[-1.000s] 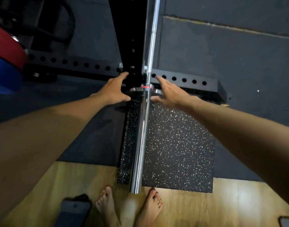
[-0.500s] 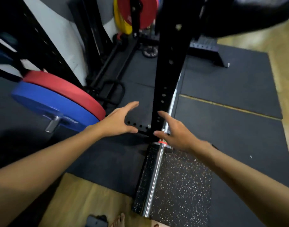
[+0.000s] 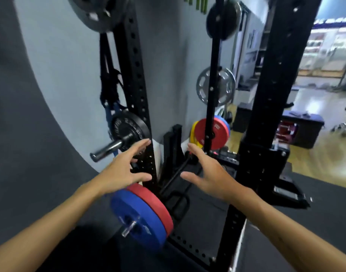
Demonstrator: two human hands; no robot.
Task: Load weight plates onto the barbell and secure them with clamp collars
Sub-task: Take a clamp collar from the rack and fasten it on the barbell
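Hands first: both are out in front with nothing in them. Left hand [image 3: 127, 169] has its fingers [image 3: 140, 147] spread wide, thumb dropped low, hovering in front of the black upright [image 3: 137, 91] of the rack; can't tell if the fingertips actually touch the post. Right hand [image 3: 207, 173] is the same deal, fingers [image 3: 194, 149] splayed and pointing away, thumb sticking out toward the left hand, gripping nothing.

Plates are what matter. Closest is a blue plate [image 3: 136, 218] stacked against a red plate [image 3: 156, 205] on a low peg, sitting right below the left wrist at the foot of that upright. Higher on the same post there's a black plate [image 3: 129, 130] on a steel peg [image 3: 107, 148] that juts out toward the camera, just left of the left hand. Farther back, another red plate [image 3: 209, 132] hangs on a thinner post [image 3: 213, 75], with yellow and blue ones tucked behind it, and a grey plate [image 3: 216, 87] with cutouts above that.

Room-wise, the gap between the two hands is open down to dark floor mat [image 3: 207, 218]. A thick black column [image 3: 274, 95] stands to the right of the right hand and boxes that side in. Rack base with holes [image 3: 189, 250] runs across low. Everything's a bit motion-blurred, so no markings readable.
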